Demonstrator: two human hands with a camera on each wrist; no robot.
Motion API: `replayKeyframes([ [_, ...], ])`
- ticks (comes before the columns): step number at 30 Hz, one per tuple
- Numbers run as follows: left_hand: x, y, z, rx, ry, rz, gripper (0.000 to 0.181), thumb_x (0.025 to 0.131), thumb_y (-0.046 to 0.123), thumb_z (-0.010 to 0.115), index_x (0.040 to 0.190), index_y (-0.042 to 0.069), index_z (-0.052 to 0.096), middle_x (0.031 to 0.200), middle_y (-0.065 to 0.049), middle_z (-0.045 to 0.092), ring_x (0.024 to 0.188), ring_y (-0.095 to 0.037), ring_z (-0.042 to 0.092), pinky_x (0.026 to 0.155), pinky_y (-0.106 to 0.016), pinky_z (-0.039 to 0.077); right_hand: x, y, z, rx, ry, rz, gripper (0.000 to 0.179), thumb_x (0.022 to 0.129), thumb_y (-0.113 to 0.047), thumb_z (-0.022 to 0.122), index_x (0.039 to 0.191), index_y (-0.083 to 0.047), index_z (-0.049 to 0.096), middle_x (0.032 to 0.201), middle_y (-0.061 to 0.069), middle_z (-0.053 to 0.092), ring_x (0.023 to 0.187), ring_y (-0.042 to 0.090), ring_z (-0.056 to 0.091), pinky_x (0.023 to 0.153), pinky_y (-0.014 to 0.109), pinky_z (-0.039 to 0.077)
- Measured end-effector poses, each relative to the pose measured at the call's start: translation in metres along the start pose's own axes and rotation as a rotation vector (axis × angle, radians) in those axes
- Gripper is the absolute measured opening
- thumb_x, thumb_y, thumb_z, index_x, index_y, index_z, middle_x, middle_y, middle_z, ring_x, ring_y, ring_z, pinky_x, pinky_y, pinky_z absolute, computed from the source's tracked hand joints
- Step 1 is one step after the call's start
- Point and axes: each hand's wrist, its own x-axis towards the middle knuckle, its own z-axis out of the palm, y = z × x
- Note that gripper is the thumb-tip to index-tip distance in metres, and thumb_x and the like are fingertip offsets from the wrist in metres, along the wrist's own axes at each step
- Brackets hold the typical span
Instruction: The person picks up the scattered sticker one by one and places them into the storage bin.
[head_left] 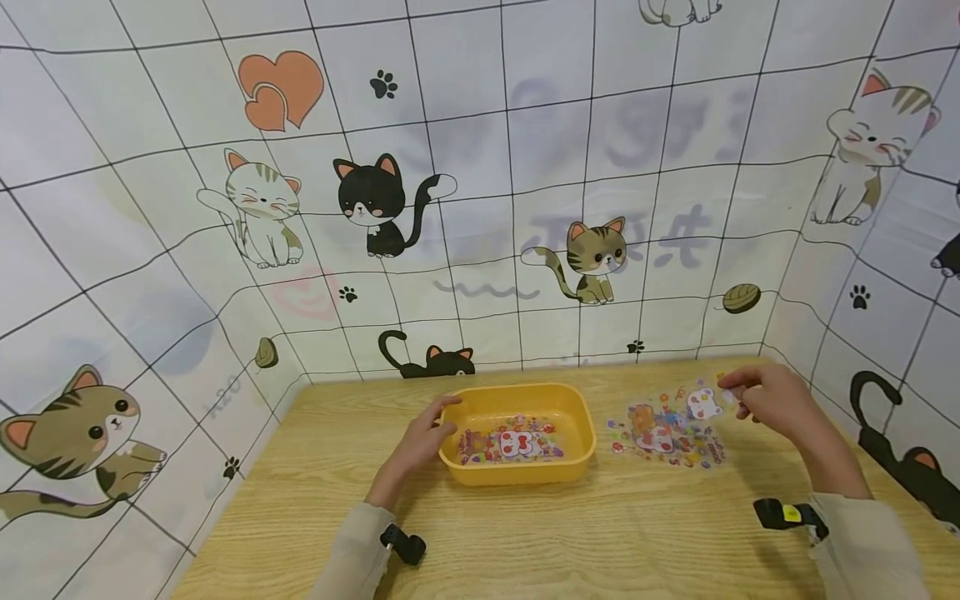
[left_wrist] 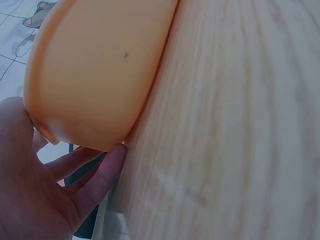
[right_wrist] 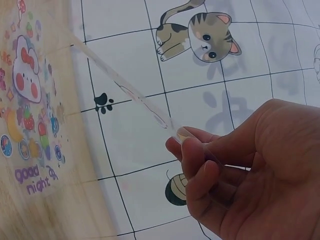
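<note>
My left hand [head_left: 420,440] holds the left end of a yellow plastic basin [head_left: 517,475], thumb by the rim and fingertips low on its side, as the left wrist view shows. Inside the basin lies a clear sticker sheet [head_left: 549,446] with a white cartoon animal and small colourful figures. My right hand [head_left: 772,400] pinches the corner of another clear sticker sheet [head_left: 703,403], tilted up from the table. Seen edge-on in the right wrist view, this sheet [right_wrist: 125,90] is a thin strip. Below it, a flat sticker sheet [right_wrist: 25,75] reads "good night".
The pale wooden table [head_left: 480,542] reaches back to a white wall covering [head_left: 480,317] printed with cats and grid lines. More of that covering stands close on the left and right sides. A dark strapped device [head_left: 787,514] sits on my right wrist.
</note>
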Motion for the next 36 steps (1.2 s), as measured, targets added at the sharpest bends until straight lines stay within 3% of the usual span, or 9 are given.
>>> replayKeyframes([
  [20, -0.001, 0.000, 0.000, 0.004, -0.003, 0.008, 0.046, 0.099, 0.015, 0.056, 0.144, 0.019, 0.058, 0.159, -0.014, 0.049, 0.144, -0.040, 0.046, 0.114, -0.060, 0.041, -0.003, -0.014, -0.001, 0.016, 0.021, -0.017, 0.033, 0.102, -0.003, 0.046, 0.125, 0.013, 0.064, 0.114, 0.033, 0.064, 0.065, 0.017, 0.065, 0.055, 0.029, 0.051],
  [26, -0.001, 0.001, 0.000, -0.008, -0.010, -0.017, 0.046, 0.099, 0.014, 0.057, 0.144, 0.022, 0.058, 0.159, -0.011, 0.049, 0.144, -0.038, 0.046, 0.116, -0.058, 0.040, -0.005, -0.019, -0.002, 0.005, 0.041, -0.023, 0.032, 0.103, -0.002, 0.046, 0.124, 0.013, 0.065, 0.115, 0.036, 0.064, 0.064, 0.014, 0.064, 0.054, 0.029, 0.051],
  [36, -0.001, 0.000, 0.000, 0.004, -0.007, 0.007, 0.045, 0.099, 0.015, 0.056, 0.144, 0.020, 0.058, 0.158, -0.013, 0.050, 0.142, -0.038, 0.048, 0.115, -0.059, 0.041, -0.009, -0.029, -0.007, 0.000, 0.056, -0.029, 0.031, 0.104, -0.002, 0.046, 0.123, 0.013, 0.065, 0.112, 0.035, 0.065, 0.064, 0.012, 0.062, 0.053, 0.028, 0.050],
])
